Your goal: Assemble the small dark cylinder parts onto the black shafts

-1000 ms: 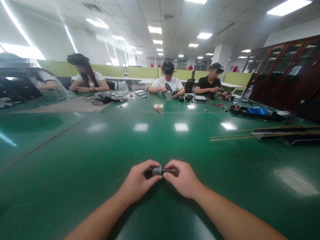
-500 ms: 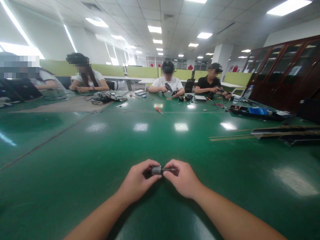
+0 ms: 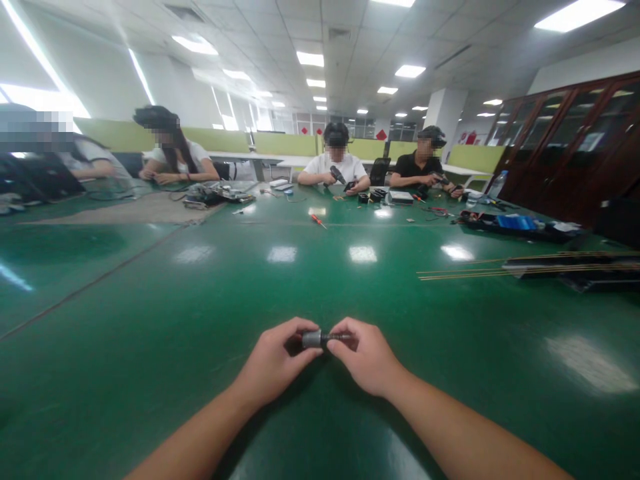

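Both of my hands meet low in the middle of the view, just above the green table. My left hand is closed round a small grey metal cylinder. A thin dark shaft sticks out of the cylinder to the right, and my right hand pinches that shaft with its fingertips. The two parts lie end to end in one line. My fingers hide most of both pieces.
Several people sit at the far side with small tools and parts. A red screwdriver lies mid-table. Thin brass rods and a dark tray lie at right, a black tool case beyond. Wooden cabinets line the right wall.
Almost nothing has moved. My hands and the cylinder with its shaft have drifted slightly up the view, with the same grip.
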`<state>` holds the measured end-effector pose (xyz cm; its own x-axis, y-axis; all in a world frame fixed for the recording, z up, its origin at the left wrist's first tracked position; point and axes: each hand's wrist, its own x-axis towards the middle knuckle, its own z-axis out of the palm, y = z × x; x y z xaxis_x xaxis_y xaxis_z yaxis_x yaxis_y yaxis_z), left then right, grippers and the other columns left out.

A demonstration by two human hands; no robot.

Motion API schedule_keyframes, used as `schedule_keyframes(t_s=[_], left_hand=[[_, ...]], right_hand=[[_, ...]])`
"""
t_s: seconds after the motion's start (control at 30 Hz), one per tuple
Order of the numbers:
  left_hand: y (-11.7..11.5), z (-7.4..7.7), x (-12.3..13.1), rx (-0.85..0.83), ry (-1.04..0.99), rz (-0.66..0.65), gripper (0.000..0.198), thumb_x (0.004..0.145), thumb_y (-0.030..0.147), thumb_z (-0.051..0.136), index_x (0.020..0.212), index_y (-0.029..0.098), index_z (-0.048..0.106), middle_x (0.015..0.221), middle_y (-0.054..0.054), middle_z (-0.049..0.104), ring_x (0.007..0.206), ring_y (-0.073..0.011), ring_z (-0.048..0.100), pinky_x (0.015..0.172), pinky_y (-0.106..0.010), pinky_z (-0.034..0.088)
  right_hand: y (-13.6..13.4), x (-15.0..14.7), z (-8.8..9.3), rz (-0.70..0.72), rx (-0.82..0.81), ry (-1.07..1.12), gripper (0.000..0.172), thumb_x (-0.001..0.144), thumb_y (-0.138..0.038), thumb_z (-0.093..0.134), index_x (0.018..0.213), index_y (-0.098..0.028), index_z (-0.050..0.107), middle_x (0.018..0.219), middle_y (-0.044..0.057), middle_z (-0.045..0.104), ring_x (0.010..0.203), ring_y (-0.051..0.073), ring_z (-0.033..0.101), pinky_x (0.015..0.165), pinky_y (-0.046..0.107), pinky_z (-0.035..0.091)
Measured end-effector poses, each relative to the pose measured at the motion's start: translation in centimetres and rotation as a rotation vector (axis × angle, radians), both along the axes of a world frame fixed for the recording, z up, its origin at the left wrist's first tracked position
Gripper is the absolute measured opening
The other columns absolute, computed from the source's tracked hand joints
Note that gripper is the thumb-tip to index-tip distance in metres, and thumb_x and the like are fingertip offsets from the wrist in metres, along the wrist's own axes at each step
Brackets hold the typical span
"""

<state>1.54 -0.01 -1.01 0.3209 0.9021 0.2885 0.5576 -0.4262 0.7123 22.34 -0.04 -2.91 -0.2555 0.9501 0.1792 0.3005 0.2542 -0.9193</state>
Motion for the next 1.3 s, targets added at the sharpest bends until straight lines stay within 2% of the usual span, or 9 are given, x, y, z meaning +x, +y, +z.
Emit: schedule_keyframes(t_s=[0.63,0.97,1.3], left_hand=[[0.0,-0.22,-0.11,0.058,-0.004,0.017,0.02,0.083,0.029,0.07,0.101,0.024,0.069,0.094,0.001,0.073,0.084,-0.0166,0.068,0.077,-0.026,0.051],[0.02,-0.05,-0.01,0.057,-0.03,0.04,0.021,0.08,0.031,0.072,0.1,0.024,0.069,0.093,0.0,0.073,0.084,-0.0177,0.068,0.076,-0.027,0.053],[0.04,0.09,0.06,0.082,-0.026,0.061,0.022,0.079,0.031,0.072,0.099,0.022,0.07,0.092,-0.001,0.074,0.082,-0.0185,0.069,0.076,-0.028,0.055]], right_hand=[[-0.14,0.06,0.5,-0.002,-0.025,0.006,0.01,0.084,-0.027,0.062,0.088,-0.019,0.067,0.076,-0.001,0.066,0.067,0.014,0.057,0.063,0.024,0.043],[0.04,-0.06,0.22,-0.007,-0.064,0.044,0.008,0.085,-0.025,0.06,0.087,-0.019,0.065,0.068,-0.003,0.061,0.061,0.012,0.054,0.057,0.022,0.039],[0.16,-0.02,0.16,-0.02,-0.064,0.069,0.009,0.085,-0.026,0.061,0.088,-0.019,0.065,0.067,-0.003,0.06,0.061,0.013,0.055,0.057,0.022,0.041]])
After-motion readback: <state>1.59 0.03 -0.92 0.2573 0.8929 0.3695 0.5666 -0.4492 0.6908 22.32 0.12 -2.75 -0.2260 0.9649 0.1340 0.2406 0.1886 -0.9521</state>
